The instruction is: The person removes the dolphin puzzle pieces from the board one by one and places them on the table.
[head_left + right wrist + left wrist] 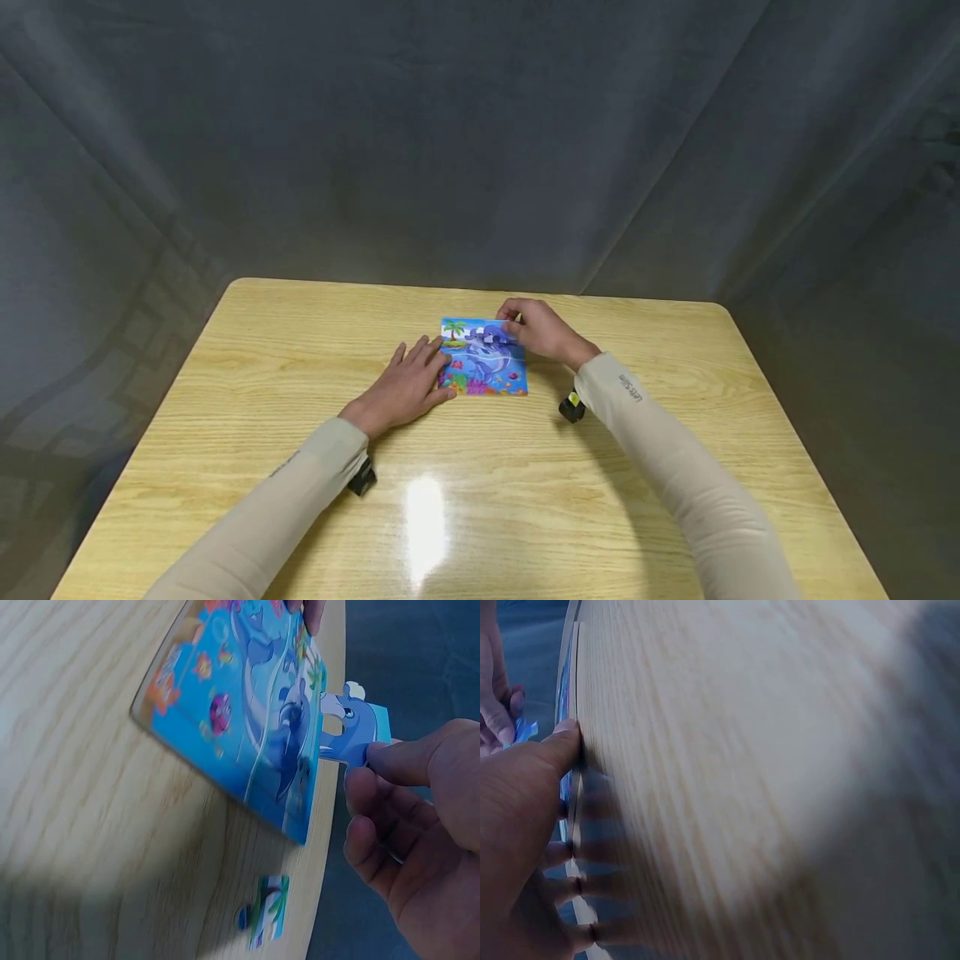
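Note:
A square jigsaw puzzle board [517, 385] with a dolphin, coral and a palm tree lies on the table. My left hand [405, 388] rests at its left side, fingers spread, the thumb [564, 742] touching the near edge. Above the board's far right part, my right hand [546, 330] pinches a jigsaw puzzle piece [361, 727] between thumb and fingers. A dolphin's head is printed on this piece, and the right wrist view shows it raised off the board. Pale gaps show in the board's upper picture.
In the right wrist view, another loose puzzle piece [271, 911] with green leaves lies on the wooden table [300, 350] beside the board. Black wrist cameras [572, 408] sit below both sleeves. A dark curtain [450, 150] hangs behind the table.

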A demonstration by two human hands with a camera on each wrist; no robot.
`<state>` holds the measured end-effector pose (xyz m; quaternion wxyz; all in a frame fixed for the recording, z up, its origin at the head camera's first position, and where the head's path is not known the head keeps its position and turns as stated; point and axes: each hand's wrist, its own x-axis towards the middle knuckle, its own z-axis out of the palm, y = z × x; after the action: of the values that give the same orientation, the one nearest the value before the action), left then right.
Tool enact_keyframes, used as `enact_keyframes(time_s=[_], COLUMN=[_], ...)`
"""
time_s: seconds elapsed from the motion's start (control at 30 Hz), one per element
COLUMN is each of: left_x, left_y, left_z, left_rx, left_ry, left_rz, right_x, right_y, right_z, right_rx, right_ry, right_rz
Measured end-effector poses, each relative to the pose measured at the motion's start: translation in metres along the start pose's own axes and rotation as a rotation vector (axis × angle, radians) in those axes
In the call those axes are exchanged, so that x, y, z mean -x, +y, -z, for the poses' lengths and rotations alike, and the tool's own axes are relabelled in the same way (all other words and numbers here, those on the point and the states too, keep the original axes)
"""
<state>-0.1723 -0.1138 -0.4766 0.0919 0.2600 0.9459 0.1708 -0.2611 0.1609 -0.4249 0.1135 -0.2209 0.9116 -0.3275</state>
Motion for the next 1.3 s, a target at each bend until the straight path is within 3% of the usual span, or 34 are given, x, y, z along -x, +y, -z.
enact_keyframes(time_s=[0.43,0.67,1.3], left_x=[-0.001,0.001,0.002], left_y=[0.000,-0.001,-0.003], left_z=[0.000,-0.002,-0.003], left_rx=[0.003,0.003,0.010], left_ry=[-0.006,0.011,0.016], left_rz=[-0.004,-0.009,0.001], right_x=[0.018,0.024,0.049], right_y=[0.016,0.024,0.063], right_z=[0.012,0.020,0.048], right_rx=[0.039,0.009,0.053], right_ry=[-0.001,-0.018,0.034], right_rz=[-0.022,-0.061,-0.140])
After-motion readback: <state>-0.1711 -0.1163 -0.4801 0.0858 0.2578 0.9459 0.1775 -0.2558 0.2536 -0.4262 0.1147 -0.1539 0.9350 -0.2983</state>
